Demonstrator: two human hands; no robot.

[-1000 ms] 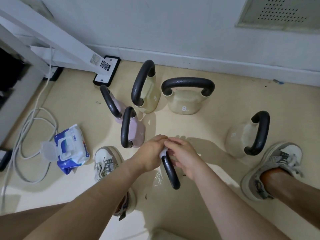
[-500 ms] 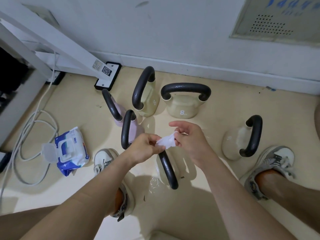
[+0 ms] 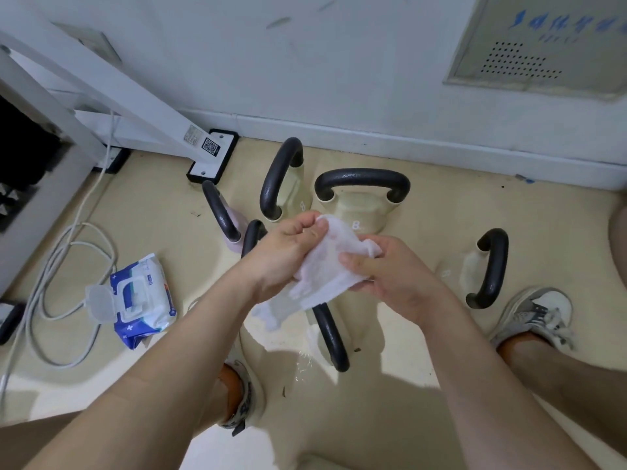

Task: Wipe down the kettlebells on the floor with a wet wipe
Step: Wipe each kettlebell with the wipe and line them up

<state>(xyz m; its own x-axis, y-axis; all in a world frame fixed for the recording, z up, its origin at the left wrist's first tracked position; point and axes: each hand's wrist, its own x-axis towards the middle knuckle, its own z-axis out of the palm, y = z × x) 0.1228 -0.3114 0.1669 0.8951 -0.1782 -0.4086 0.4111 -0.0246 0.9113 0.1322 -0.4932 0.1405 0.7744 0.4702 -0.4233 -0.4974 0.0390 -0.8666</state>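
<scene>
- Nearest the camera, both hands work the wet wipe in the air above the floor: the left hand pinches its upper edge between thumb and forefinger, and the right hand has its grip pressed together on the opposite side, thumb over the cloth.
- Between the hands the wipe is spread open, limp and thin, with one corner drooping; it looks soft and damp, so it should bunch or tear if pulled hard, and is best kept held at two edges or folded into a pad.
- Directly below it stands the nearest kettlebell, only its dark handle plainly showing; wet streaks shine on the floor beside it.
- To the right, near a shoe, stands a cream kettlebell; it looks heavy, stiff and smooth-sided, so steady it by the handle while wiping.
- Left on the floor lies the wipe packet, its lid flipped open, beside a coil of cable.
- Farther off, toward the wall, stand two pinkish kettlebells and two cream ones, one marked 8; their rough handles may snag the wipe.
</scene>
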